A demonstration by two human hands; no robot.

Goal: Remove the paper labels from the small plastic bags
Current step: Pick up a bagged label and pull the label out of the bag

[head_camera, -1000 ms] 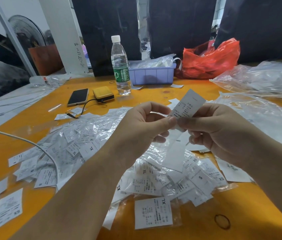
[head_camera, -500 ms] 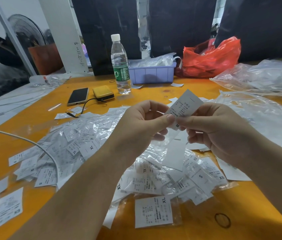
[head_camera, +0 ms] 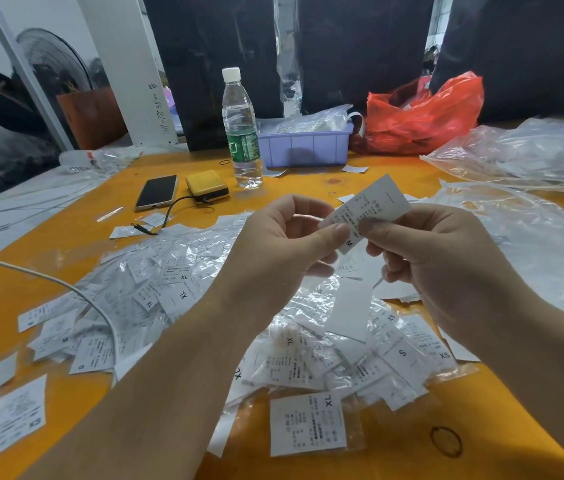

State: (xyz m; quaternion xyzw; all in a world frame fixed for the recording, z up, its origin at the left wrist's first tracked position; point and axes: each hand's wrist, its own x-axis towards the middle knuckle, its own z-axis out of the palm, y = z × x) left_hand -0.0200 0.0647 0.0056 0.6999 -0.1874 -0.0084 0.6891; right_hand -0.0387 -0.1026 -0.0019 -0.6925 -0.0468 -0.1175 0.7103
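Above the middle of the orange table (head_camera: 48, 244), my left hand (head_camera: 284, 244) and my right hand (head_camera: 436, 251) both pinch one white paper label (head_camera: 372, 206) marked M, thumbs almost meeting at its lower edge. Whether a clear bag still covers it I cannot tell. A white strip (head_camera: 351, 310) hangs below my hands. Under them spreads a pile of small plastic bags with labels (head_camera: 176, 289), printed XL, S and XS. One bagged XL label (head_camera: 308, 424) lies nearest me.
At the back stand a water bottle (head_camera: 240, 129), a purple tray (head_camera: 308, 145) and a red bag (head_camera: 426, 112). A phone (head_camera: 156, 191) and a yellow power bank (head_camera: 206, 186) lie left of centre. Large clear plastic sheets (head_camera: 523, 154) cover the right. A white cable (head_camera: 66, 289) crosses the left.
The label has slid down a little between my thumbs, so the M now shows below them. Both hands have stayed almost in place.
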